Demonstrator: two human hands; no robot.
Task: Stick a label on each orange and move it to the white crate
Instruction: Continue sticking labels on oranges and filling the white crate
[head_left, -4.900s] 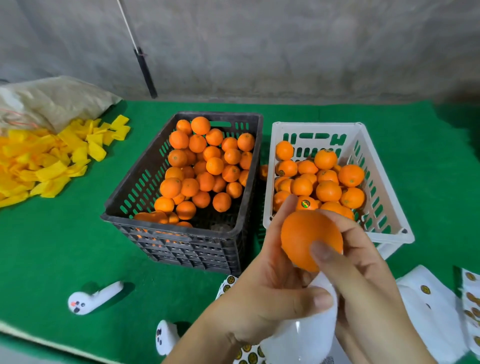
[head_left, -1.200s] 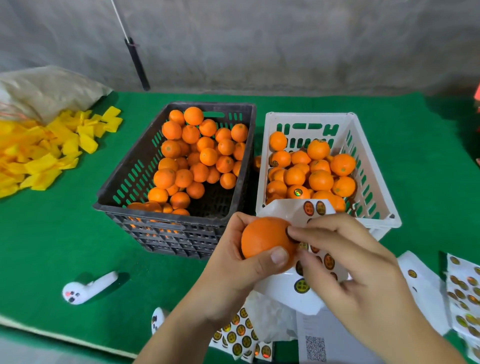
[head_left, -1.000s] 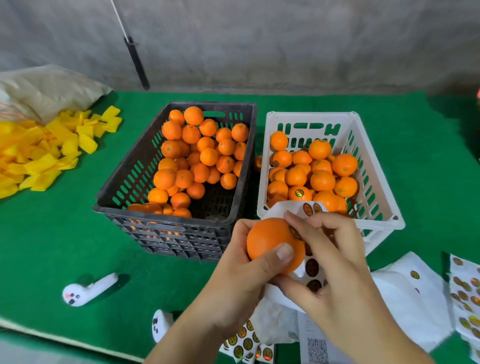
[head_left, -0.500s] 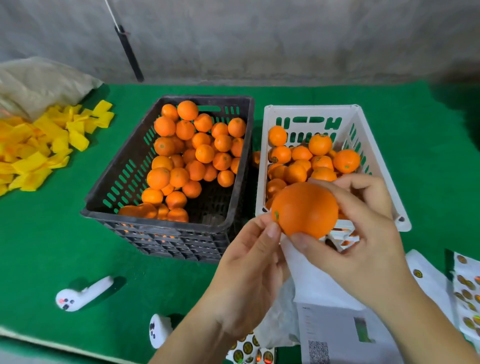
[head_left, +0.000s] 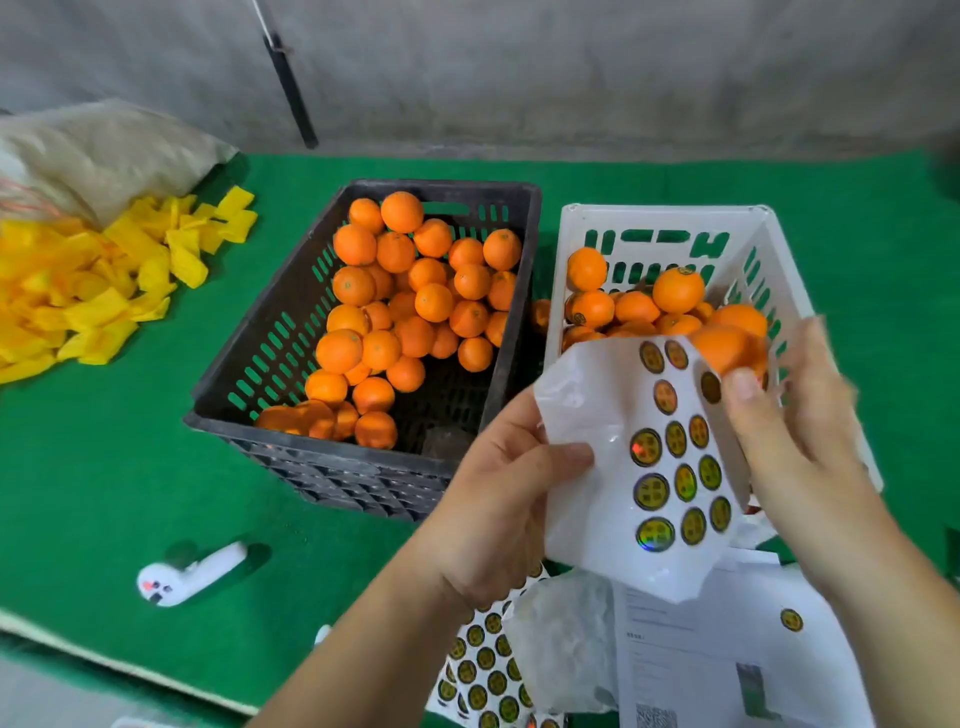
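Head view, inspected left to right. On the far left of the table lies a heap of yellow wrappers beside a pale sack; a white controller rests nearer to me. The black crate holds the unlabelled oranges. My left hand grips the label sheet by its left edge, thumb curled over the paper, keeping it raised in front of the white crate. More label sheets and printed papers lie beneath, at the near edge.

My right hand is over the near right part of the white crate, fingers curled round the orange I am delivering; motion blur softens the outline, but the fruit sits against my fingertips, just above the labelled oranges already inside. Its label is not visible from this angle.

Judgement: the step in hand is the placement. To do it well, I should lower the fruit until it rests on the pile before letting go, so it neither bounces nor rolls over the rim, and keep the raised sheet clear of the crate so no labels snag.
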